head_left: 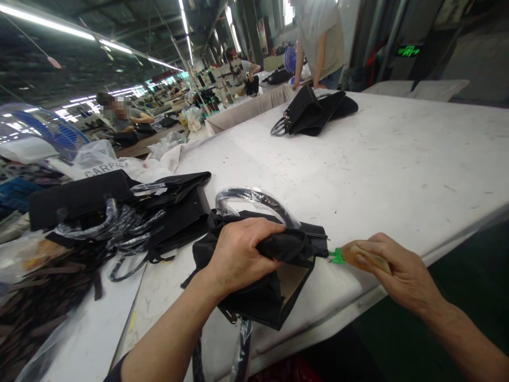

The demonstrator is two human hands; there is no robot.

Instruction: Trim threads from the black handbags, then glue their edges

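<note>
My left hand [248, 249] is closed on the bunched black fabric at the top of a black handbag [258, 297], thumb on top. The bag lies on its side near the table's front edge, its pale lining showing at the opening. Plastic wrap covers its looped handles [254, 196]. A dark strip with a zipper [316, 239] sticks out to the right. My right hand [392, 265] grips a tan, translucent-looking tool with a green tip [338, 255]. That tip is at the strip's end; whether it touches I cannot tell.
Several black bags with wrapped handles [119, 217] are piled on the left, beside dark brown strips [51, 302]. Another black bag [310, 114] lies across the white table [397, 170]. A person [322, 42] leans at the far edge. A blue fan [59, 132] stands left.
</note>
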